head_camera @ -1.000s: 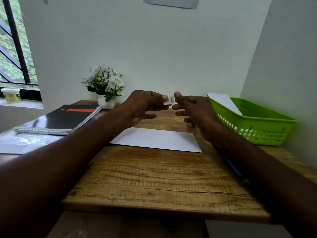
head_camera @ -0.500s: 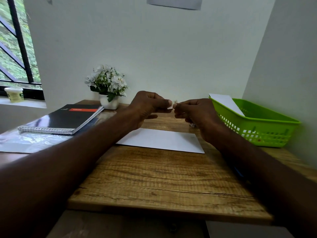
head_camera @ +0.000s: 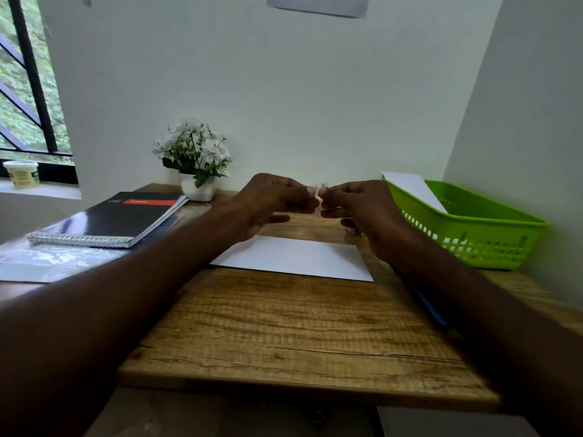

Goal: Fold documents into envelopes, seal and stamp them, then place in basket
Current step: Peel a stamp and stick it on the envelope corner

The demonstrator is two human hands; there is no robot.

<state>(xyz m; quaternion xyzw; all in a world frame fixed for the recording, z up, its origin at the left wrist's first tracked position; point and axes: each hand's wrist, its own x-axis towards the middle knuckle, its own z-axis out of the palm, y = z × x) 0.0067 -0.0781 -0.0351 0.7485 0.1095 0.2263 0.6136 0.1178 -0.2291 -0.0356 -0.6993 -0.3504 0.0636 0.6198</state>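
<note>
A white envelope (head_camera: 296,257) lies flat on the wooden desk (head_camera: 293,326). Above its far edge my left hand (head_camera: 271,200) and my right hand (head_camera: 359,205) meet fingertip to fingertip and together pinch a tiny pale piece, apparently a stamp (head_camera: 318,187). A green plastic basket (head_camera: 473,228) stands at the right against the wall, with a white envelope (head_camera: 413,189) leaning inside it.
A black spiral notebook (head_camera: 110,220) lies at the left on clear plastic sleeves (head_camera: 47,260). A small pot of white flowers (head_camera: 197,159) stands at the back. A blue pen (head_camera: 429,307) lies under my right forearm. A tub (head_camera: 20,173) sits on the windowsill.
My two hands have come closer together, so that the fingertips now touch around the small piece. The view has shifted slightly.
</note>
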